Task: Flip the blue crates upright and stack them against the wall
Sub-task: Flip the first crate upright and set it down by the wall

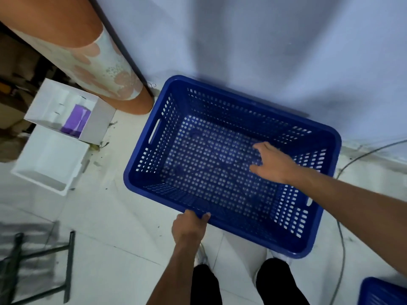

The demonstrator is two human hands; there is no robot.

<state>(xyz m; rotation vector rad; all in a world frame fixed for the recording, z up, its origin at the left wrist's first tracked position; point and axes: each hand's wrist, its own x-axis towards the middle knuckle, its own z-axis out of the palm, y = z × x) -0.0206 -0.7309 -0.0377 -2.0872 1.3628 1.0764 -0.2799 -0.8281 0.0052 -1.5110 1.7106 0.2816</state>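
Observation:
A perforated blue crate [220, 128] stands upright with its opening facing me, its far side near the pale wall [264, 40]. My left hand [189, 227] grips the crate's near rim, thumb and fingers wrapped over the edge. My right hand [271, 164] hovers over the crate's inside at the right, fingers spread and holding nothing. A corner of a second blue crate [383, 291] shows at the bottom right.
A patterned orange-and-white column [103, 69] rises at the left of the crate. Two open white boxes [57, 137] lie on the tiled floor at left. A dark metal frame [44, 267] sits at bottom left. A grey cable [343, 238] runs along the right.

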